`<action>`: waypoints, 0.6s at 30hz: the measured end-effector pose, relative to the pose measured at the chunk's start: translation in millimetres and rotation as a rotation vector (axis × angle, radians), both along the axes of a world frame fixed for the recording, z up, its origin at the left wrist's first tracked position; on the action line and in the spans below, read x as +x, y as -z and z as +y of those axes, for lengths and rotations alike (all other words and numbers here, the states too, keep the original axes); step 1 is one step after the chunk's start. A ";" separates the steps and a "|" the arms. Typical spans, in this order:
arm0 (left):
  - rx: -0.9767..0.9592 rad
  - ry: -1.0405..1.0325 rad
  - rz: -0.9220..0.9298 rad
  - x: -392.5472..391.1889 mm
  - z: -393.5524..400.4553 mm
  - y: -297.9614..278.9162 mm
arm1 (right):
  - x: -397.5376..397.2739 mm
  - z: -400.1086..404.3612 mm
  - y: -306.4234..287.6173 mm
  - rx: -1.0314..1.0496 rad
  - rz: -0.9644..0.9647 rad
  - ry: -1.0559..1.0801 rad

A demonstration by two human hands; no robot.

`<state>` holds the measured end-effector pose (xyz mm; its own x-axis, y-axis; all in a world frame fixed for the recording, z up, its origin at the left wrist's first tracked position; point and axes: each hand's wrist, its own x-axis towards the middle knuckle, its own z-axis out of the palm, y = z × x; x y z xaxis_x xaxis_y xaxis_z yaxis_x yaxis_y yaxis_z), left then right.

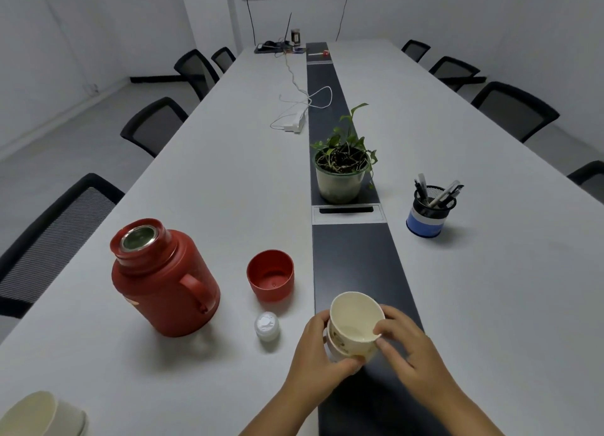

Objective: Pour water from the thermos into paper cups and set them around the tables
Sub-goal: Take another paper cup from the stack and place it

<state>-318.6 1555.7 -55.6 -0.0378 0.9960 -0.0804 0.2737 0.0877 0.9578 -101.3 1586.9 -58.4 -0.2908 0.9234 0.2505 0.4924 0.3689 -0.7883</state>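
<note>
Near the bottom of the long white meeting table [202,187] we see two hands around a small stack of cream paper cups with a little flower print [354,329]; the left hand [318,350] curls its fingers round the lower cup from the side and below; the right hand [405,347] pinches the rim of the top cup with its thumb and fingers. The top cup sits tilted inside the one under it (we cannot tell how many cups are in the stack). To the left stands the round red thermos with a handle [165,278], upright, its mouth uncovered; just beside it sits the red plastic cap, cup-shaped and open side up [270,274]; the small white stopper [267,326] sits near both. More cream cups [42,414] show at the bottom left corner. Farther up the dark middle strip stands a green plant in a pale pot [341,171]; to its right is a black mesh pen holder with a blue band [429,211].
</note>
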 end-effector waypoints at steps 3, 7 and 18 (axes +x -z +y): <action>-0.007 0.004 -0.006 -0.3 0.7 -2.2 | 0.0 1.2 -15.1 0.003 0.062 0.038; 0.017 0.022 0.020 1.4 -0.4 -10.2 | 3.9 -3.5 -35.6 0.057 0.083 0.111; 0.021 -0.201 0.265 -54.3 -130.9 58.7 | 4.3 -80.8 -58.4 0.075 0.343 0.051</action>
